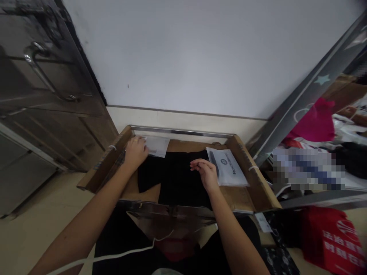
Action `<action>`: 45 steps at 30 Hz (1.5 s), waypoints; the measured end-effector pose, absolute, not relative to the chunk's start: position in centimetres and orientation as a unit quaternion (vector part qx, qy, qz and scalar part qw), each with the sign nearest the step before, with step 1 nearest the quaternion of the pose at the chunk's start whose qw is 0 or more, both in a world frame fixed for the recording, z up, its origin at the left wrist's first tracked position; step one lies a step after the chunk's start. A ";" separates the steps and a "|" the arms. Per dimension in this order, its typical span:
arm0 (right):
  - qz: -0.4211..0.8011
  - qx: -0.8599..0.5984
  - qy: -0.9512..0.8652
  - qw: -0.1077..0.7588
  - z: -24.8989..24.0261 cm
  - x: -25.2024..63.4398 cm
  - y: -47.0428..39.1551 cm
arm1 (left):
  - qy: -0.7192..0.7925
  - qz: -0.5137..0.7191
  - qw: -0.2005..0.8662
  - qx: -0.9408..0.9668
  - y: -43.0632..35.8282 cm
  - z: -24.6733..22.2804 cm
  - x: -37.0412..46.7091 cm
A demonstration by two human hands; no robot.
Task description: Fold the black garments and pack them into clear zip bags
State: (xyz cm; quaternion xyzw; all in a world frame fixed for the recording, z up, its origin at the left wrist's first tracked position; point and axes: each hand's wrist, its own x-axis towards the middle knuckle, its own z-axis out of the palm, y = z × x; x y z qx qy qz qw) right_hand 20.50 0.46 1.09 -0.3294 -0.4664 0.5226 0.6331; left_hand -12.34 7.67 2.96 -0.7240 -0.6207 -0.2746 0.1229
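Note:
A black garment [183, 179] lies spread in a shallow open cardboard box [239, 193]. My left hand [136, 150] is at the box's back left, fingers curled over the left end of a white plastic packet [157, 146]; its fingertips are partly hidden. Over the right part of the garment is my right hand [205, 172], its fingers bent and drawn together with the thumb. Anything between those fingertips is too small to make out. Just right of that hand lies a frosted plastic bag [229, 168] with dark lettering, flat against the box's right side.
A white wall [183, 57] rises behind the box. To the left stands a brown door [57, 122] with a metal handle [43, 72]. Cluttered shelves with a pink cloth [315, 122] are on the right, above a red bag [332, 240]. A white cable [123, 254] crosses my lap.

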 end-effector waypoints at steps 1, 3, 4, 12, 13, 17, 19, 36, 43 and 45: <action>0.523 -0.329 -0.468 0.632 1.0 20.5 0.5 | -0.584 -0.260 0.115 -0.760 7.3 2.9 -11.3; 0.524 -0.328 -0.471 0.630 0.9 20.6 0.5 | -0.520 -0.228 0.092 -0.818 6.6 2.9 -9.5; 0.524 -0.328 -0.471 0.629 0.9 20.6 0.5 | -0.502 -0.212 0.087 -0.834 6.3 2.9 -8.7; 0.523 -0.343 -0.466 0.625 1.1 20.6 0.4 | -0.473 -0.138 0.132 -0.860 6.3 3.4 -8.2; 0.523 -0.345 -0.467 0.625 1.1 20.6 0.4 | -0.480 -0.129 0.133 -0.857 6.4 3.3 -8.6; 0.519 -0.344 -0.469 0.627 1.1 20.5 0.3 | -0.546 -0.104 0.115 -0.823 7.2 3.0 -10.5; 0.519 -0.345 -0.467 0.627 1.2 20.5 0.3 | -0.561 -0.098 0.100 -0.816 7.5 2.9 -11.2; 0.407 -0.444 -0.492 0.629 0.6 21.0 1.0 | -0.672 -0.109 0.055 -0.730 5.0 3.0 -9.5; 0.363 -0.528 -0.523 0.561 1.2 20.8 1.1 | -0.689 -0.201 -0.136 -0.683 4.5 3.1 -9.7; 0.367 -0.531 -0.517 0.562 1.1 20.8 1.1 | -0.631 -0.232 -0.181 -0.718 4.5 3.4 -9.8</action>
